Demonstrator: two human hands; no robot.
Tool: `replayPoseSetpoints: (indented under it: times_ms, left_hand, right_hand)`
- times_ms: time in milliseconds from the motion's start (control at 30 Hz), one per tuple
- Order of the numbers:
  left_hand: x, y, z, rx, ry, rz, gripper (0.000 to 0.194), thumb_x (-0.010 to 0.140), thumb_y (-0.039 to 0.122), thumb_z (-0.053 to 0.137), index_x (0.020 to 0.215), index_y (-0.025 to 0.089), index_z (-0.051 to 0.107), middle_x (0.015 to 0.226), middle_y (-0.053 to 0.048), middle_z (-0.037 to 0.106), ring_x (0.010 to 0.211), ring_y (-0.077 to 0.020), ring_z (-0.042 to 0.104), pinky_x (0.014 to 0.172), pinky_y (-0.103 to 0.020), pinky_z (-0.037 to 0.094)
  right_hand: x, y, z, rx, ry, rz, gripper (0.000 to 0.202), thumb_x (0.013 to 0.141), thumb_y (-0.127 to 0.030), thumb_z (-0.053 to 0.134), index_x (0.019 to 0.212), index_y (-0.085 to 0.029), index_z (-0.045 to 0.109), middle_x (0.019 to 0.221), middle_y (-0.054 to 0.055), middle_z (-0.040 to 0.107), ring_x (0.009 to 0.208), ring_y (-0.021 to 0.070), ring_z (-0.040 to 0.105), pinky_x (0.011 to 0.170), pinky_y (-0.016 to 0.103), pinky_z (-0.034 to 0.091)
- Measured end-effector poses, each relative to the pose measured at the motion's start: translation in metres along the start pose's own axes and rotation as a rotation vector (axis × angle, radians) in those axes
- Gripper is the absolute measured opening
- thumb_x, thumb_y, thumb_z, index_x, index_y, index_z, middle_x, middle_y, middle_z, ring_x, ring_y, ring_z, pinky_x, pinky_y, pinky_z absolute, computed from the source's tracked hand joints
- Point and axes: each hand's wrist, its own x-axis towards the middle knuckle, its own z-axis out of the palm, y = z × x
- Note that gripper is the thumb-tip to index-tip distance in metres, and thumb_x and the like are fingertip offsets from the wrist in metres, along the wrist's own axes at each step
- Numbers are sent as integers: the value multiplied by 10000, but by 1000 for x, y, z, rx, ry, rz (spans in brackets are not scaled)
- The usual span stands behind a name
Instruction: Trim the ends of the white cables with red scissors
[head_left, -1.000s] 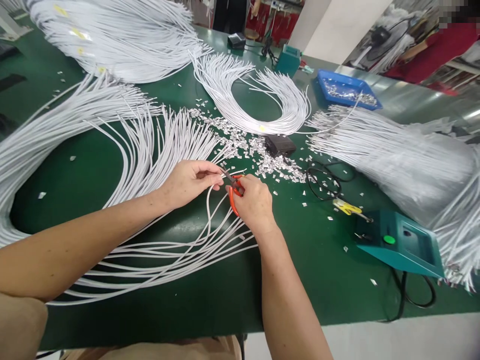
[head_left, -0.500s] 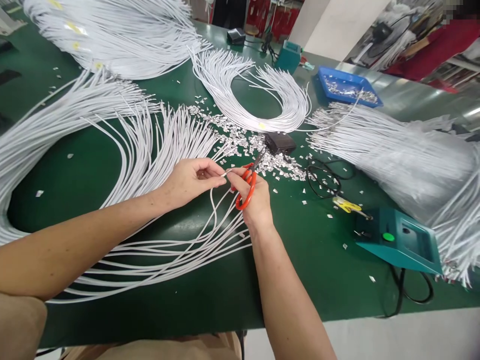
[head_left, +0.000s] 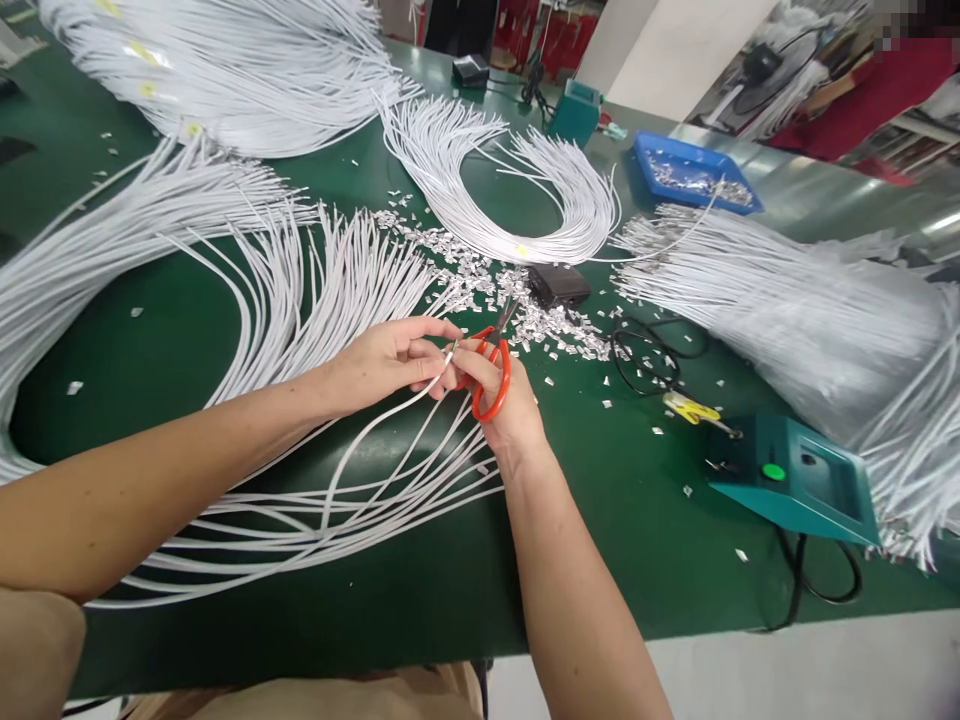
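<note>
Between the fingers of my left hand (head_left: 401, 358) is the end of a white cable (head_left: 375, 428), whose tip shows a bit of green. The rest of that cable curves down toward several loose white cables on the bench. My right hand (head_left: 510, 400) has orange-handled scissors (head_left: 493, 385) hooked in its grip, blades pointing up and away. Its thumb and fingertips meet the cable tip close to my left fingers. Just left of my hands, a dense bundle of white cables (head_left: 330, 290) fans out with its ends toward the back.
Small silvery scraps (head_left: 480, 280) lie scattered behind my hands, around a black block (head_left: 559, 285). A teal device (head_left: 795, 480) with a green button stands right, near a yellow clip (head_left: 691, 408). Farther back are a blue tray (head_left: 697, 185), more cable bundles (head_left: 517, 240) and a person in red.
My left hand has shifted its hold on the cable, which now sweeps down to the left instead of hanging in a narrow loop. The scissors have turned slightly.
</note>
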Motion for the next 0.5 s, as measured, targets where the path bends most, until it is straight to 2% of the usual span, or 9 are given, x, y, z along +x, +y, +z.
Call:
replayPoseSetpoints:
  times_ms: [100,167,233,367,500]
  left_hand:
    - [2,2,-2,-75,-27,-53,416,802,287,696,1177,154,575,746,-19,703,645,-125,642,604,-242,483]
    - [3,3,-2,-65,28,-77,452,735,295,761,1131,148,602,705,-14,693,642,-137,645,598,-249,480]
    - [3,3,-2,-27,74,-72,492,687,304,801,1114,148,612,687,-5,687,653,-144,654,658,-277,509]
    - [3,2,-3,43,95,-22,507,695,312,799,1136,167,596,718,4,696,723,-147,677,825,-326,524]
    - [2,1,-3,75,83,-4,475,743,307,759,1164,173,584,748,-5,705,741,-156,690,830,-329,532]
  right_hand:
    - [1,0,-2,-37,31,-18,190,657,-325,725,645,-163,627,580,-34,506,583,100,448,596,255,378]
    - [0,-1,-2,-80,116,-74,244,672,-360,725,589,-171,594,573,-37,485,583,98,434,592,252,376]
    - [-1,-3,-1,-101,157,-96,300,686,-408,718,562,-179,569,584,-33,489,591,101,435,603,257,390]
    - [-4,-5,2,-112,141,-91,250,653,-391,747,617,-175,627,646,-21,559,608,100,457,635,260,407]
    - [-2,-3,2,-87,126,-63,187,624,-337,750,661,-173,668,636,-25,569,602,99,469,633,257,409]
